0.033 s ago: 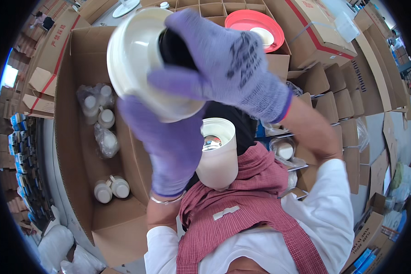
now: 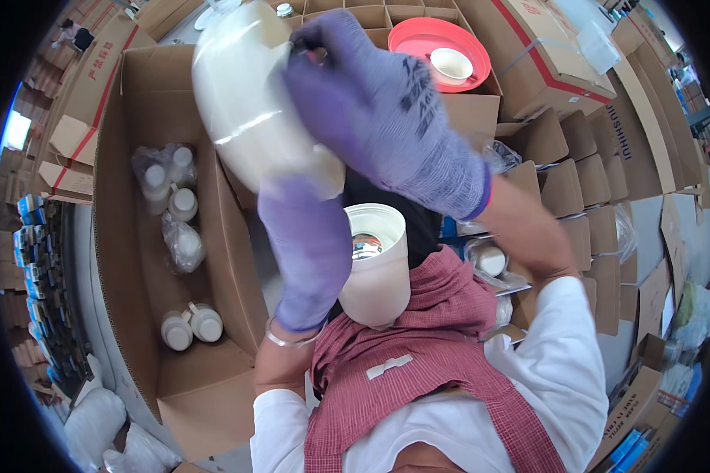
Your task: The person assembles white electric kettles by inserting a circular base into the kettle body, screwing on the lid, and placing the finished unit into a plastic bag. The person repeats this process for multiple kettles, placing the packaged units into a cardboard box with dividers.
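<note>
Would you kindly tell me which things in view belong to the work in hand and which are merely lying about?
Seemingly in use:
- Blurred white vessel, between the gloved left hand and right hand
- Open white cylinder at the lap

Seemingly lying about:
- Red dish with a white cup in it
- Strapped carton, upper right
- White bag, lower left

A cardboard box (image 2: 193, 370) at left carries white pieces (image 2: 207, 323), some bagged; the aproned lap (image 2: 450, 299) carries a white canister (image 2: 377, 288); a far red tray (image 2: 414, 38) carries a cup (image 2: 451, 66).
</note>
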A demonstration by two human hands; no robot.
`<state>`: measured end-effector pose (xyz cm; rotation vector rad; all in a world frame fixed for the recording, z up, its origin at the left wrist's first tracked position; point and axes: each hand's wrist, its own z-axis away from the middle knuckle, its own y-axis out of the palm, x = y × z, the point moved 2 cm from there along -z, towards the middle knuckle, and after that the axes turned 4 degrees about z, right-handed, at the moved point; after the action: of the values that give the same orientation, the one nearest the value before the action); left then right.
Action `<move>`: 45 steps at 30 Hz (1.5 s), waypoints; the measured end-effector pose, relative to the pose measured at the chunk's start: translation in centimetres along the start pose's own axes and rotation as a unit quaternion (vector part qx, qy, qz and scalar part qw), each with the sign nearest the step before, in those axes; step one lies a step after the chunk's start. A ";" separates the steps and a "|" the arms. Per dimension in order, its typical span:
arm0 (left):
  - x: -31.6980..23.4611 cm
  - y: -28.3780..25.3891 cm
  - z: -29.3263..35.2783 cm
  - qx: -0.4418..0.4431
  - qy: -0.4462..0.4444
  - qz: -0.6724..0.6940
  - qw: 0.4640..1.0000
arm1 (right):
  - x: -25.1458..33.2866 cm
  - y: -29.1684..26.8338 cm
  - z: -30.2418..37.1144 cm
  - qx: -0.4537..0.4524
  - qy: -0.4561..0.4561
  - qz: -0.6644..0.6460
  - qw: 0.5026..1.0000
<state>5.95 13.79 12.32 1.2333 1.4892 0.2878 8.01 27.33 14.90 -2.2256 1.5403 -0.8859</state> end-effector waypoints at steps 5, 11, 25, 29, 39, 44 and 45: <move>-2.2 -1.4 -2.5 0.290 0.339 -0.621 0.645 | -5.3 3.2 7.8 0.233 0.242 -0.522 0.784; -0.6 -5.7 -3.0 0.478 0.126 -0.492 0.717 | -10.5 5.0 14.1 0.346 0.312 -0.545 0.697; 2.0 -14.2 2.8 0.447 -0.220 -0.484 0.719 | -2.6 5.8 14.5 0.304 -0.031 -0.137 0.942; 0.9 -13.0 6.1 0.410 -0.205 -0.545 0.702 | -2.5 7.0 15.9 0.360 -0.011 -0.259 0.896; 7.3 -14.7 13.7 -0.053 -0.277 -0.275 0.919 | -3.3 -3.7 17.5 0.364 0.024 -0.246 0.898; 6.7 -13.9 15.1 -0.041 -0.457 -0.311 0.832 | 0.3 -10.1 23.0 0.361 0.252 -0.058 0.896; 6.0 -14.1 14.5 -0.013 -0.432 -0.297 0.851 | 0.5 -10.6 24.2 0.375 0.300 -0.054 0.875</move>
<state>11.69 6.35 -6.60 0.6515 0.9683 -0.6015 31.23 28.43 2.41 -1.5272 0.9710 -1.9431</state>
